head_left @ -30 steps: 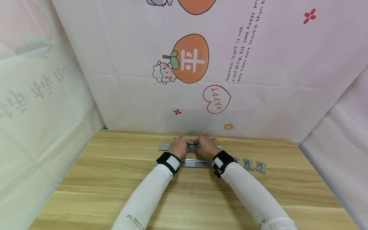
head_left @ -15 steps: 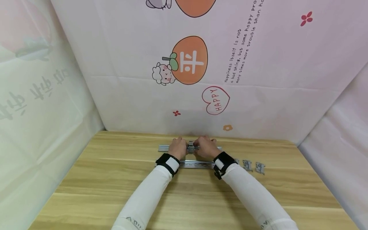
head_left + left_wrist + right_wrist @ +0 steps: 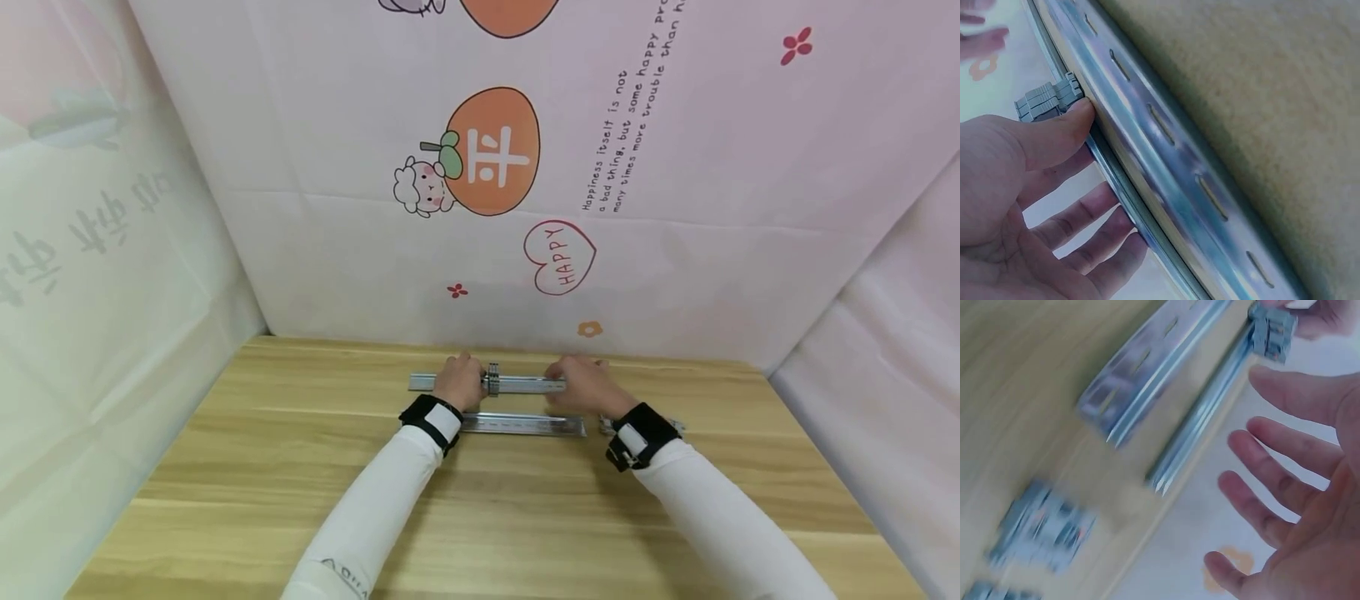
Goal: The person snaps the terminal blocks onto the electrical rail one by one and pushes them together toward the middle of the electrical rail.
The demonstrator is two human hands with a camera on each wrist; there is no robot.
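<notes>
At the back of the table my left hand (image 3: pixel 461 382) pinches a small stack of grey blocks (image 3: pixel 492 379) on the far metal rail (image 3: pixel 525 384). The left wrist view shows the thumb against the blocks (image 3: pixel 1047 102), with the other fingers of that hand (image 3: pixel 1016 181) spread along the rail. My right hand (image 3: pixel 588 386) is by the rail's right end. In the right wrist view this hand (image 3: pixel 1310 481) has its fingers spread and holds nothing, apart from the blocks (image 3: pixel 1272 331).
A slotted metal rail (image 3: pixel 525 425) lies parallel, nearer the front. Loose grey blocks (image 3: pixel 1044 528) lie beyond its right end, partly hidden by the right wrist in the head view. A printed cloth wall (image 3: pixel 337 267) rises behind the wooden table (image 3: pixel 495 517).
My right hand has let go of the block stack and moved right, uncovering the right parts of both rails. My left hand stays at the blocks.
</notes>
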